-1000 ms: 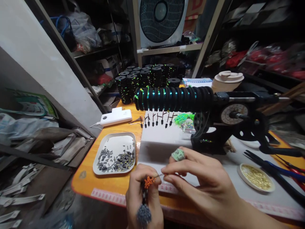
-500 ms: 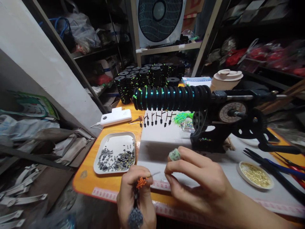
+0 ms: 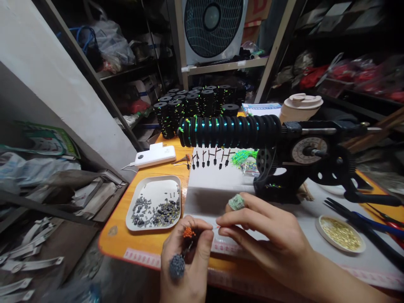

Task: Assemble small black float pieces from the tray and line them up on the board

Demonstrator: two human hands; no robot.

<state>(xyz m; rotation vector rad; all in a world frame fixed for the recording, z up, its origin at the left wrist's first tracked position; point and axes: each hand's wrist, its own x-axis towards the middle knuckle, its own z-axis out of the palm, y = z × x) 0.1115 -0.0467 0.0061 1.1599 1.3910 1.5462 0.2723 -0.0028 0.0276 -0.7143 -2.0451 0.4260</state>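
Note:
My left hand (image 3: 186, 261) is closed around a bundle of thin dark wires with orange bead-like tips (image 3: 188, 232). Its thumb and forefinger also pinch a fine pale strand. Facing it, my right hand (image 3: 261, 235) pinches a tiny orange-red piece (image 3: 217, 227) at the strand's other end, between thumb and forefinger. A green textured wrap (image 3: 236, 202) covers one right finger; a dark grey knobbly wrap or clump (image 3: 176, 266) shows at my left hand. Left of the hands, a white tray (image 3: 128, 214) holds many small grey, black and yellowish pieces.
A hand-cranked winder (image 3: 303, 168) carries a ribbed black spool (image 3: 230, 130) with green-blue line. Several black spools (image 3: 192, 103) stand behind. Small black parts (image 3: 208, 158) hang or lie below it. Right are a dish of gold bits (image 3: 341, 233) and pliers (image 3: 356, 223). A white power bank (image 3: 155, 155) lies left.
My right hand has come left to meet the left fingertips, and a tiny orange-red piece now shows in its pinch. My left hand has turned and its thumb has shifted.

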